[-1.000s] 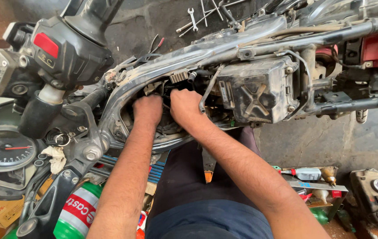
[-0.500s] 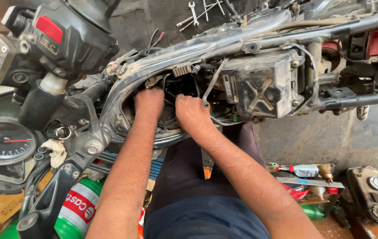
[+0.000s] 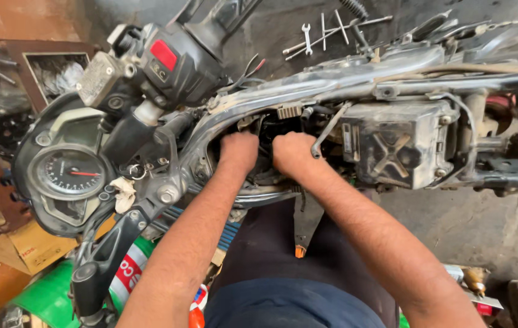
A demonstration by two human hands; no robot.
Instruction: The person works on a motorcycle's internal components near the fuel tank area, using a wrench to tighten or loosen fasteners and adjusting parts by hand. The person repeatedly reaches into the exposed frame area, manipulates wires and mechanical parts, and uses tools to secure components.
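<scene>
Both my hands reach into the open frame of a stripped motorcycle, under the grey frame tube [image 3: 332, 82]. My left hand [image 3: 239, 150] is curled as a fist at the dark cavity [image 3: 271, 124] among wires. My right hand [image 3: 293, 155] is beside it, fingers folded inward against parts there; what either hand grips is hidden. A bent metal lever [image 3: 326, 133] hangs just right of my right hand. A dusty grey box [image 3: 398, 143] sits to the right.
Handlebar switch cluster with a red button [image 3: 165, 58] and a round gauge [image 3: 68, 174] lie left. Spanners [image 3: 323, 33] rest on the floor beyond the frame. A green can [image 3: 128, 273], a cardboard box [image 3: 28, 249] and small bottles [image 3: 474, 282] lie below.
The view has shifted and come closer to the bike. My hands have stayed in the same cavity, with the right hand pulled a little nearer to the left.
</scene>
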